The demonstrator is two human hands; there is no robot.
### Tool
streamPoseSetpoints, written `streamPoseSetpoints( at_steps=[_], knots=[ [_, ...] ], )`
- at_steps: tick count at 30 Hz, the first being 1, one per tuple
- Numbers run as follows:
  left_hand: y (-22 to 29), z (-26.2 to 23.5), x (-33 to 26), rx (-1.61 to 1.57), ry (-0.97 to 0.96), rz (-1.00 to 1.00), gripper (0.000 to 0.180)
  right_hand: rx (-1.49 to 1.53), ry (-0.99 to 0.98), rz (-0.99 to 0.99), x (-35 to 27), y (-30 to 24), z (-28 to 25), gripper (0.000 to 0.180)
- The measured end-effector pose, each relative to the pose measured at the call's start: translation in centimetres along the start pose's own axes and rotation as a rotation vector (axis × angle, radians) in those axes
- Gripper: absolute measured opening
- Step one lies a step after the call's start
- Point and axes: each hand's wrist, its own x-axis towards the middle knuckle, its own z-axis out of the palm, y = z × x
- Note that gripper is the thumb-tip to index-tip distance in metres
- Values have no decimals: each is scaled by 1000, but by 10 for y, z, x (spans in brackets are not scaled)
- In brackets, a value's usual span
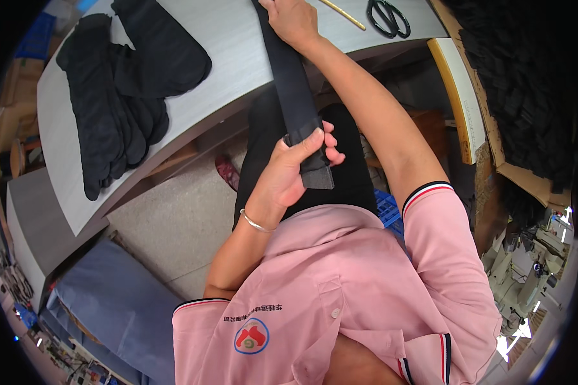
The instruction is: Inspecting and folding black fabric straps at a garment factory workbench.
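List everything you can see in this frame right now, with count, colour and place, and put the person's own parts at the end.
black strap: one, black, running from the table edge down toward the lap, held at both ends
fabric pieces: a stack, count unclear, black, on the table's left part
scissors: one pair, black, on the table near the top edge
thin stick: one, yellowish, on the table beside the scissors
table: one, light grey, across the top
crate: one, blue, on the floor beside the right arm
dark pile: one, black, at far right
bracelet: one, silver, on the left wrist
left hand: fingers closed on the strap's lower end
right hand: pressing the strap on the table
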Motion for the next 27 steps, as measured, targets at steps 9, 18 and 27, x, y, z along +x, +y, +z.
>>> streamPoseSetpoints(
  at_steps=[9, 18, 27],
  knots=[
    [-7, -10, -13, 0, -93, -6, 35, 28, 11, 33, 24, -5, 1, 30],
    [-1, -3, -3, -51, -72, 10, 45, 32, 17, 29, 23, -5, 2, 30],
    [-30, -22, -79, 44, -77, -231, 31, 16, 121, 93, 38, 2, 13, 31]
  ],
)
